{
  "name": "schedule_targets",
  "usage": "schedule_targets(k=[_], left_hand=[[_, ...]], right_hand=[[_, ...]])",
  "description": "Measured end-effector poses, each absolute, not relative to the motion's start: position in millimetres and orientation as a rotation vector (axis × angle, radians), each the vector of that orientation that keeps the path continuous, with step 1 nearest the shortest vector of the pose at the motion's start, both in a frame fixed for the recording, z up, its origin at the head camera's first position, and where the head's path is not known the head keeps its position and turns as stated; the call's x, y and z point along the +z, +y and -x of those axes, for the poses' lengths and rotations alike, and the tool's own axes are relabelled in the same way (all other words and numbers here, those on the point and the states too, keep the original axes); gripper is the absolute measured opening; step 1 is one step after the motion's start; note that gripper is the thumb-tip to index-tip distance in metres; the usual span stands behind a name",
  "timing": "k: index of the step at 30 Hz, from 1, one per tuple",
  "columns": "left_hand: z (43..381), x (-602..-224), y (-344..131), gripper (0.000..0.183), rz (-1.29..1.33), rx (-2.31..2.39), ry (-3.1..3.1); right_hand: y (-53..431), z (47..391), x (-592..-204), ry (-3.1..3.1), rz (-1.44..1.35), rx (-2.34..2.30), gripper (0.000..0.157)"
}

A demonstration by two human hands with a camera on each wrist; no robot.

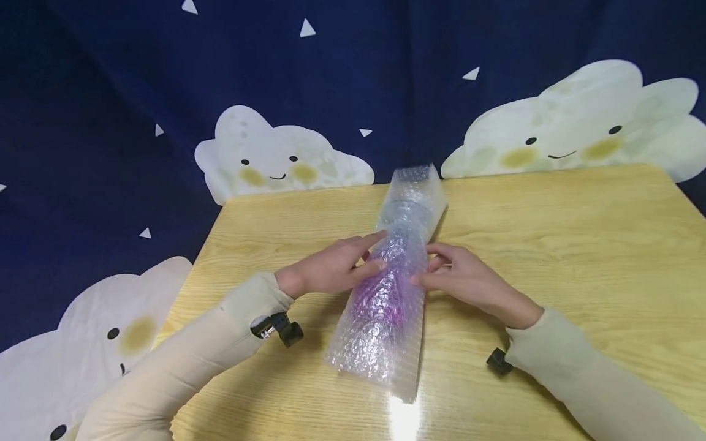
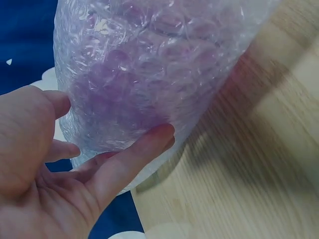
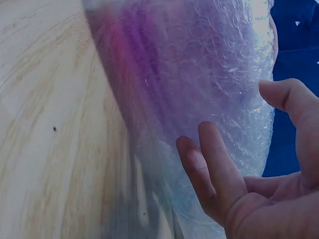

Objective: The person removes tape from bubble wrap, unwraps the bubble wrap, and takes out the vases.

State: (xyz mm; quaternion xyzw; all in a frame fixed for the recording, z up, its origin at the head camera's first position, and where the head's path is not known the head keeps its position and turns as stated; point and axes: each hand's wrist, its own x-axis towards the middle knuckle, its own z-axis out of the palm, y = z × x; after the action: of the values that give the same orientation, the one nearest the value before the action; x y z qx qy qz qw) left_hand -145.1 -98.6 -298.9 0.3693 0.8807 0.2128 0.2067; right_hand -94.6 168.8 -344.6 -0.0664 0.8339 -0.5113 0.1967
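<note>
A long package in clear bubble wrap [image 1: 405,257] lies lengthwise between both hands, with something purple showing through the plastic. Its contents are too blurred to name. From the left, my left hand [image 1: 336,263] holds the package's side, and the left wrist view shows fingers [image 2: 149,144] against the bubbles. Across from it, my right hand [image 1: 469,278] holds the other side, with fingertips [image 3: 207,137] on the wrap. Loose wrap spreads at the near end, and a narrower part of it extends past the hands at the far end.
A light wood table [image 1: 551,245] lies under the package and reflects light at its front. Behind it hangs a dark blue curtain [image 1: 353,73] with clouds and white triangles. Small black devices [image 1: 499,362] sit at both sleeve cuffs.
</note>
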Motion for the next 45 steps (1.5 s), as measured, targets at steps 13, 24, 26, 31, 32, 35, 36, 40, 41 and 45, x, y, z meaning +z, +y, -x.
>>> schedule_targets(k=[13, 24, 26, 31, 32, 35, 36, 40, 41, 45], left_hand=[[139, -309, -88, 0.067, -1.044, 0.675, 2.446], [132, -317, -82, 0.066, -1.041, 0.751, 2.443], [131, -318, -80, 0.065, -1.045, 0.75, 2.441], [129, -318, -76, 0.064, -1.054, 0.742, 2.442], [129, -318, -76, 0.064, -1.058, 0.739, 2.442], [128, -317, -74, 0.063, -1.061, 0.738, 2.435], [127, -317, -73, 0.063, -1.06, 0.739, 2.433], [127, -316, -72, 0.064, -1.045, 0.718, 2.44], [127, -316, -72, 0.064, -1.041, 0.71, 2.44], [130, -315, -73, 0.065, -1.019, 0.671, 2.423]], right_hand=[[181, 81, -337, 2.399, 0.166, -1.362, 0.093], [189, 75, -330, 2.475, 0.189, -1.298, 0.092], [190, 74, -329, 2.487, 0.187, -1.279, 0.092], [195, 71, -325, 2.52, 0.172, -1.21, 0.093], [195, 71, -324, 2.524, 0.17, -1.201, 0.093], [197, 70, -323, 2.528, 0.166, -1.182, 0.093], [198, 70, -323, 2.53, 0.166, -1.177, 0.093], [200, 70, -323, 2.522, 0.166, -1.177, 0.093], [200, 70, -323, 2.519, 0.166, -1.18, 0.093], [200, 72, -324, 2.503, 0.176, -1.182, 0.092]])
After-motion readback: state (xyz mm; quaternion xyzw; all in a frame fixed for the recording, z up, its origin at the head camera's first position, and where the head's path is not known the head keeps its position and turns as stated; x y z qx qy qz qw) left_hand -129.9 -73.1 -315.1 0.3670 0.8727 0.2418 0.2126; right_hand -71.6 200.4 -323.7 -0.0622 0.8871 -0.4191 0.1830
